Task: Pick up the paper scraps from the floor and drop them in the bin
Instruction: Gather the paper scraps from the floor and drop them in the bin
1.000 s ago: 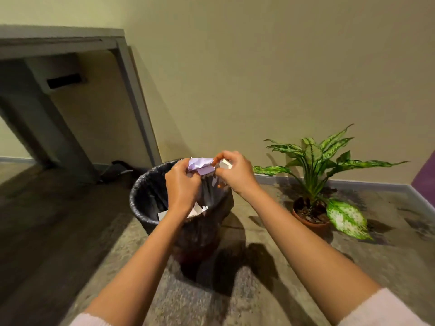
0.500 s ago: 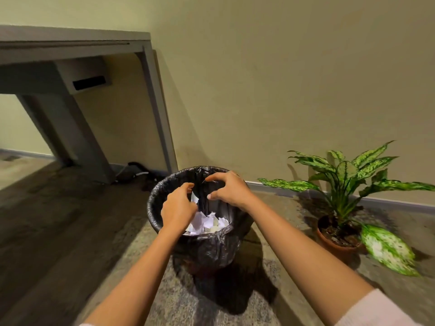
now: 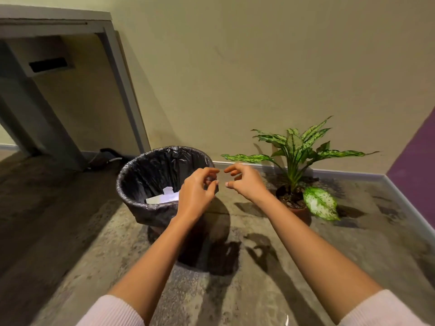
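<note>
Floor [image 3: 58, 231] holds one bin [image 3: 150, 215] with about three scraps [image 3: 164, 196], one plant [image 3: 296, 147] beside — left hand [image 3: 196, 191], right hand [image 3: 244, 182] hover by its rim, fingers [image 3: 231, 169] loosely curled, empty.

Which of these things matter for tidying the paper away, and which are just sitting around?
Part of the job: bin, paper scraps inside it, left hand and right hand, both holding nothing.
Just lying about: potted plant, grey desk, dark cable by the wall.

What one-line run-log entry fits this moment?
left hand: empty | right hand: empty | paper scraps: in bin | potted plant: beside bin
</note>
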Action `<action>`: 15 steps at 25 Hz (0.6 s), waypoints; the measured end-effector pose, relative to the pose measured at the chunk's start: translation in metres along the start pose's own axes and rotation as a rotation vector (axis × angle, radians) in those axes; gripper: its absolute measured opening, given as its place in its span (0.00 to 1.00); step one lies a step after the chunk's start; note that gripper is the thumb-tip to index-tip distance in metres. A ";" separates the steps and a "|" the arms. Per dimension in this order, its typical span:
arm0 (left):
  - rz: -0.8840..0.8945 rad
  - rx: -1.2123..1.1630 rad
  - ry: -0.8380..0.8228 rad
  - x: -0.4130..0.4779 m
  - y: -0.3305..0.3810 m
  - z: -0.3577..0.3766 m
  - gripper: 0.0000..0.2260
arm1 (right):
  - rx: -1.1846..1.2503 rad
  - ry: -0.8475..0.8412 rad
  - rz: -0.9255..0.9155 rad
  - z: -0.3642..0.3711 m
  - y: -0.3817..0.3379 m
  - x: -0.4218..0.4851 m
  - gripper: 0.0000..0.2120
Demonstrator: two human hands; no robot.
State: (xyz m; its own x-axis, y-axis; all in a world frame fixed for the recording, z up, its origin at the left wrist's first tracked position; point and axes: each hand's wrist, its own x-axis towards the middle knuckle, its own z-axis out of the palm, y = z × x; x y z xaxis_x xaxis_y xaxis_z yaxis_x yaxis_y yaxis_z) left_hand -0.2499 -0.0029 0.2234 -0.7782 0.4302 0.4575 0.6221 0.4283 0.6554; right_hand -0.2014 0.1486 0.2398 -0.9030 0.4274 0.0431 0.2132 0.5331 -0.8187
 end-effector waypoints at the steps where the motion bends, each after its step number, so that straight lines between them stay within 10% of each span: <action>1: 0.016 -0.013 -0.036 -0.010 0.008 0.012 0.10 | -0.014 0.004 0.036 -0.010 0.013 -0.011 0.13; 15: -0.259 0.159 -0.867 -0.223 0.014 0.189 0.10 | -0.214 -0.549 0.745 -0.011 0.252 -0.218 0.13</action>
State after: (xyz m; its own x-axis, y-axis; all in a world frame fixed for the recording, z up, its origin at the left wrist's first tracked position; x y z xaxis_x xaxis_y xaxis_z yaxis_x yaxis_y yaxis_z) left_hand -0.0518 0.0579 0.0168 -0.5979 0.7236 -0.3450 0.4917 0.6709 0.5551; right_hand 0.0537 0.1979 0.0305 -0.5443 0.3375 -0.7680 0.8199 0.4077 -0.4019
